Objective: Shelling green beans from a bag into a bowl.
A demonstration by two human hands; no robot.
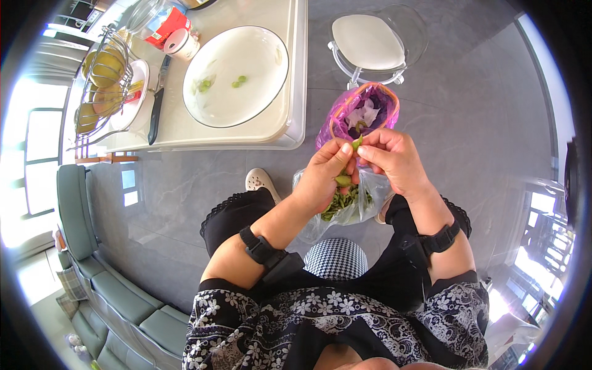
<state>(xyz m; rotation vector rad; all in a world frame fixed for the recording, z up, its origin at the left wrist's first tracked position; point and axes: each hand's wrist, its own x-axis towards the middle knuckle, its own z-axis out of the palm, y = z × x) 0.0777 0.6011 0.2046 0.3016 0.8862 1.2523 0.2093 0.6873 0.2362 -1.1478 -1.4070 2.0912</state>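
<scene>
My left hand (327, 173) and my right hand (392, 159) meet in front of me, both pinching a green bean pod (357, 143) between thumbs and fingers. More green pods (343, 181) lie in the curled fingers of my left hand. Below my hands, a clear plastic bag (370, 203) holds a heap of green pods (342, 201). Just beyond them stands an open pink plastic bag (334, 121) with white tissue and some pod pieces inside. On the table at the upper left, a large white plate (226, 106) bears several green beans (238, 82).
The cream table (273, 132) also carries a black-handled knife (156, 115), a wire fruit basket (127, 76), a paper roll (182, 45) and a plastic jar (150, 21). A white-seated chair (367, 41) stands ahead; a patterned stool (336, 259) is between my legs.
</scene>
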